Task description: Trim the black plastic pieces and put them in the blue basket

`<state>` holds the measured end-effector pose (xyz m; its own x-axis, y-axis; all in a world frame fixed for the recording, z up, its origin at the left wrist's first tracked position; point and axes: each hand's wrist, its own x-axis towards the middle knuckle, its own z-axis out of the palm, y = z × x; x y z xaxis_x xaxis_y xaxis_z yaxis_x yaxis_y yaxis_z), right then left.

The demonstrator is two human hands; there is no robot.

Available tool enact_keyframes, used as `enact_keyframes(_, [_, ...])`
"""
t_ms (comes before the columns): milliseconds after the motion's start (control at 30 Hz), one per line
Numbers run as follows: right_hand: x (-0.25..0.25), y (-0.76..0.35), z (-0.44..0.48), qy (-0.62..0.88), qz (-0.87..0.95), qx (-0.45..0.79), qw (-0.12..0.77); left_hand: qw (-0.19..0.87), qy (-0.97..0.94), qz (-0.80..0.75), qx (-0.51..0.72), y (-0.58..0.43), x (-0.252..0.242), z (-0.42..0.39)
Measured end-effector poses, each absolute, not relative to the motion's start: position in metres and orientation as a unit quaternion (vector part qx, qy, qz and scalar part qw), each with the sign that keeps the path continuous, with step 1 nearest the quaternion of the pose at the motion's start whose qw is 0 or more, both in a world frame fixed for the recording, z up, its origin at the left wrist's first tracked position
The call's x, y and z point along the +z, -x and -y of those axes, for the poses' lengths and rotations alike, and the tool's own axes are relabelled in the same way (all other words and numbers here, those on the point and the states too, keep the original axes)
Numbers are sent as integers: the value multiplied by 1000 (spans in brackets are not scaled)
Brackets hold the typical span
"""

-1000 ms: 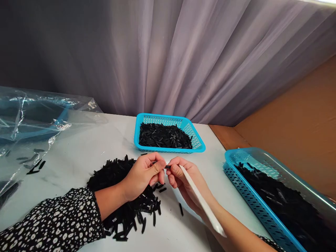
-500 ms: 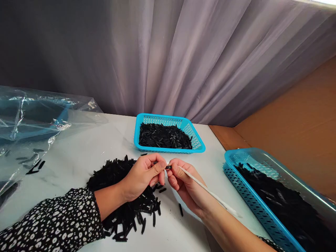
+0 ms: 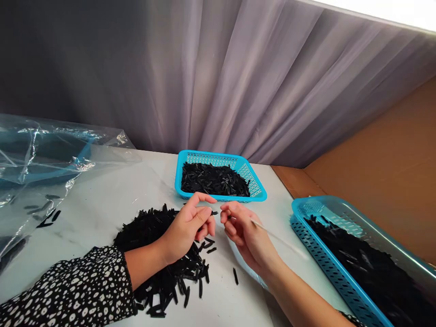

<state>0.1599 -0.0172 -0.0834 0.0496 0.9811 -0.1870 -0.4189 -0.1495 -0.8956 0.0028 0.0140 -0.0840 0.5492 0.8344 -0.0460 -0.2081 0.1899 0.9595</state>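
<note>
Right hand [image 3: 247,234] grips a white stick [image 3: 258,224]; left hand [image 3: 189,227] curls loosely, a black strip [image 3: 214,213] at its thumb (whether pinched, I cannot tell), over the desk [image 3: 220,297], short of its back edge.

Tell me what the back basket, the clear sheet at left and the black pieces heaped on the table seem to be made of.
Back basket: probably moulded plastic, smooth, with regular perforations. Clear sheet: likely thin plastic film, glossy; see-through and creased, with bright glints. Black pieces: mostly dull, slim strips; I cannot tell their material.
</note>
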Motion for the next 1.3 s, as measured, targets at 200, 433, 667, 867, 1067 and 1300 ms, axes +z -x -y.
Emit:
enact_keyframes(200, [-91, -154, 23, 457, 399, 592, 530, 691, -547, -305, 361, -3, -85, -13])
enact_keyframes(433, [-92, -159, 24, 464, 369, 584, 555, 681, -518, -323, 405, -3, -89, -17])
enact_keyframes(667, [-88, -159, 25, 462, 351, 584, 568, 673, -508, -340, 417, -4, -88, -20])
enact_keyframes(867, [-89, -160, 24, 457, 354, 582, 573, 712, -462, -325, 417, -4, -84, -16])
enact_keyframes(1067, [-87, -160, 24, 449, 352, 582, 580, 693, -474, -323, 436, -4, -85, -17])
enact_keyframes(1300, [-88, -162, 24, 461, 343, 578, 580, 683, -477, -329, 444, -4, -86, -18])
